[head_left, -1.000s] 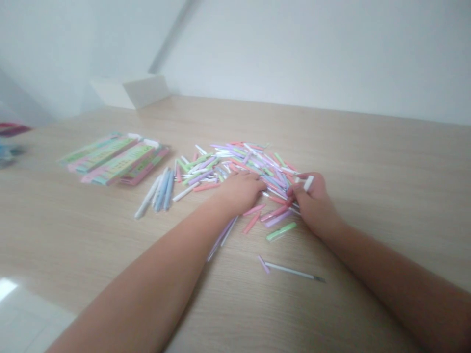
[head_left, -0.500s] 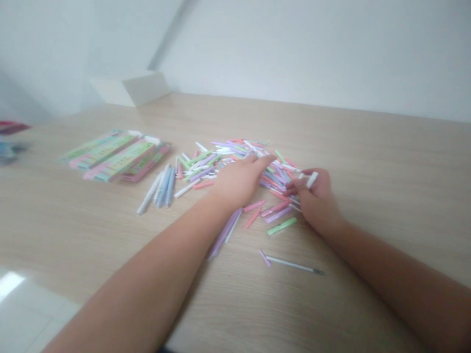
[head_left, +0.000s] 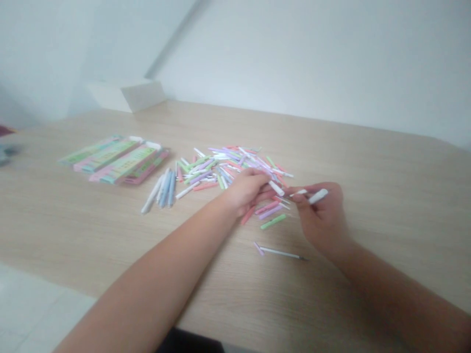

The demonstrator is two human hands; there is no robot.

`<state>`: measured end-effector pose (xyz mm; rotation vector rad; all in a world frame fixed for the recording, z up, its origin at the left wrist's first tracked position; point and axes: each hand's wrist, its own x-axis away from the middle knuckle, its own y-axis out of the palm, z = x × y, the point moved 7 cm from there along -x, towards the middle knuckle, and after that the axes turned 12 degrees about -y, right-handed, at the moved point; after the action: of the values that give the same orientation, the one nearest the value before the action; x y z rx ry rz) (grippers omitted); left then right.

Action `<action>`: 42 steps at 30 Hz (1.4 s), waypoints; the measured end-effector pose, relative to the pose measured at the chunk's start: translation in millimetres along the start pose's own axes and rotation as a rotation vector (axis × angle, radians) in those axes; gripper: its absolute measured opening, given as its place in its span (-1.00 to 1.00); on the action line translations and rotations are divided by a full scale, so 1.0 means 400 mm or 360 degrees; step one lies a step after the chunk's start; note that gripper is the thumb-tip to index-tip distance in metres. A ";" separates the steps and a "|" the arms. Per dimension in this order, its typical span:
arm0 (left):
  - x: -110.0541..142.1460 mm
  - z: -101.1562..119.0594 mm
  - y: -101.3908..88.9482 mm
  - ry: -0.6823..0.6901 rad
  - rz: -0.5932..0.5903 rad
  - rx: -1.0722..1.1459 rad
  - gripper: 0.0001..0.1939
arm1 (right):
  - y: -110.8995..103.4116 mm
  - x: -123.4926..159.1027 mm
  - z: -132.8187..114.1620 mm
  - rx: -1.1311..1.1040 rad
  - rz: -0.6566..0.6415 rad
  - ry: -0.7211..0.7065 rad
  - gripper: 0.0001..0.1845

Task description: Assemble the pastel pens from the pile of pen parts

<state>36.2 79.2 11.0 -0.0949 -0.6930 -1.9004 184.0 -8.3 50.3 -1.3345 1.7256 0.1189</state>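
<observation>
A heap of pastel pen parts (head_left: 224,164) in pink, purple, green and white lies on the wooden table (head_left: 368,162). My left hand (head_left: 246,192) is lifted just off the near edge of the heap, its fingers pinched on a white pen piece (head_left: 275,188). My right hand (head_left: 324,215) is closed on another white pen piece (head_left: 318,196), held close to the left hand's piece. The two pieces point toward each other and stay slightly apart.
A thin pen refill (head_left: 281,252) with a purple end lies near the front. A green pen part (head_left: 273,221) sits by my hands. Blue and white pens (head_left: 164,189) lie in a row at the left. Flat colourful packs (head_left: 117,159) lie further left, a white box (head_left: 128,93) at the back.
My left hand has drawn back out of the heap with a white piece in its fingers. My right hand has lifted and moved slightly right with its white piece.
</observation>
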 end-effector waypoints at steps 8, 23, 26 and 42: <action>0.010 -0.053 0.051 -0.0212 -0.0165 0.0208 -0.94 | -0.034 0.075 -0.035 0.0107 0.0115 -0.0395 -0.80; 0.019 -0.067 0.074 -0.0307 -0.0162 0.0228 -0.82 | -0.062 0.043 -0.083 0.0343 -0.0016 -0.0489 -0.83; 0.018 -0.066 0.072 -0.0307 -0.0171 0.0232 -0.82 | -0.066 0.043 -0.080 0.0392 -0.0006 -0.0447 -0.82; 0.023 -0.086 0.081 -0.0415 -0.0149 0.0159 -0.86 | -0.082 0.055 -0.080 0.0694 0.0017 -0.0653 -0.73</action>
<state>68.6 45.7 -0.4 -0.2538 -0.9820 -1.9585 191.6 -55.6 67.5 -0.9047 1.3156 0.0167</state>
